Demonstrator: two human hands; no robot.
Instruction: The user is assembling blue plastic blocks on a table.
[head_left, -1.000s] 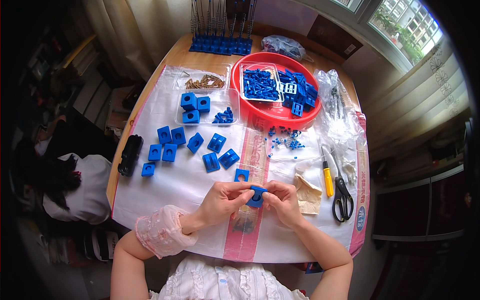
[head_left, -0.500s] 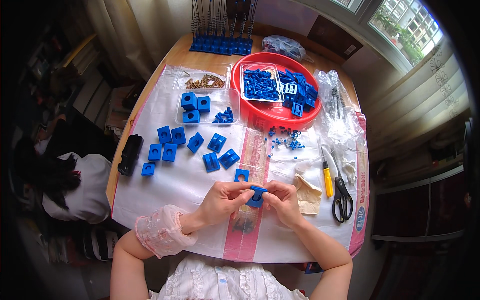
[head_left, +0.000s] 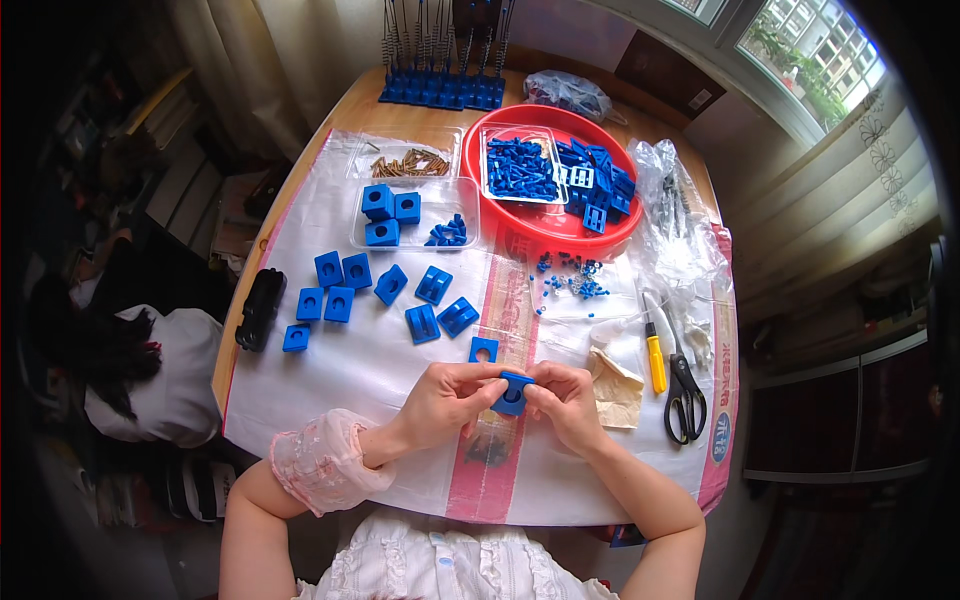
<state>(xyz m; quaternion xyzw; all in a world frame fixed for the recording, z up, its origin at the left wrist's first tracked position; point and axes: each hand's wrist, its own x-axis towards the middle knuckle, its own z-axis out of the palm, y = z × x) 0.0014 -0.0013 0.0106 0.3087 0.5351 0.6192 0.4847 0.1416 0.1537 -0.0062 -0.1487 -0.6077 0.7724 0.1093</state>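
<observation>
Between my two hands, over the near middle of the table, is a blue plastic block (head_left: 513, 394) with a round recess in its face. My left hand (head_left: 440, 404) pinches its left side with thumb and forefinger. My right hand (head_left: 566, 402) grips the right side the same way. Just beyond my fingers lies another blue block with a hole (head_left: 484, 349). More loose blue blocks (head_left: 339, 304) are spread to the left, some with a round hole facing up, others such as a grooved one (head_left: 422, 324) turned differently.
A red basin (head_left: 478, 205) holds small blue parts. Clear trays (head_left: 410, 244) hold blocks and brass-coloured pieces (head_left: 412, 164). Tiny parts (head_left: 575, 285) lie scattered before the basin. To the right are a yellow-handled screwdriver (head_left: 656, 365), black scissors (head_left: 685, 400) and a plastic bag (head_left: 680, 240); at left, a black case (head_left: 261, 310).
</observation>
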